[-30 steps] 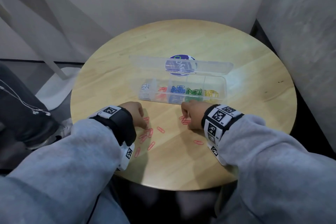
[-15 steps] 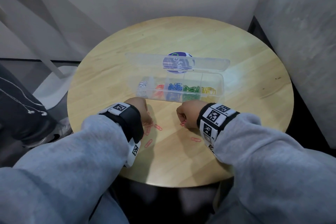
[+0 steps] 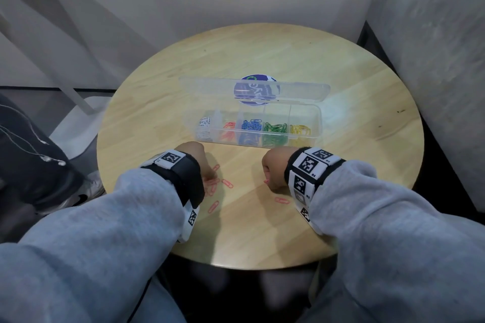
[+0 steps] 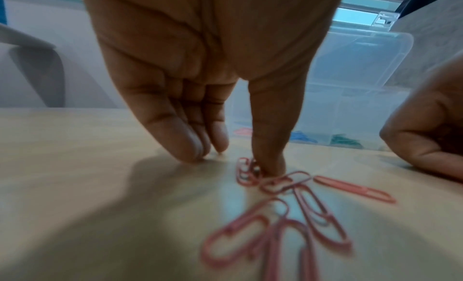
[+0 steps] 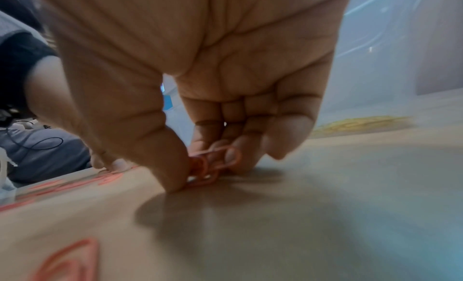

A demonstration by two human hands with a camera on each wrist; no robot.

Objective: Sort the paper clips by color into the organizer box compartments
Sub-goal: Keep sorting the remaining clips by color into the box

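A: From the head view we see the round table [image 3: 341, 65] with the clear box [image 3: 316, 123] open near its middle, lid tipped back. Its compartments hold, left to right, white, red, blue, green and yellow clips. Loose pink clips [image 3: 227, 183] lie on the wood between box and table edge. Our left hand [image 3: 195, 156] and right hand [image 3: 273, 168] rest knuckles-up over them.

B: From the left wrist we see the left hand [image 4: 208, 67] with fingers pointing down, the forefinger [image 4: 269, 138] pressing on a small heap of pink clips [image 4: 246, 172]; nothing is gripped. More lie nearer the camera.

A: From the right wrist we see the right hand [image 5: 200, 77] pinching a few pink clips [image 5: 213, 164] between thumb [image 5: 160, 156] and curled fingers, right at the tabletop.
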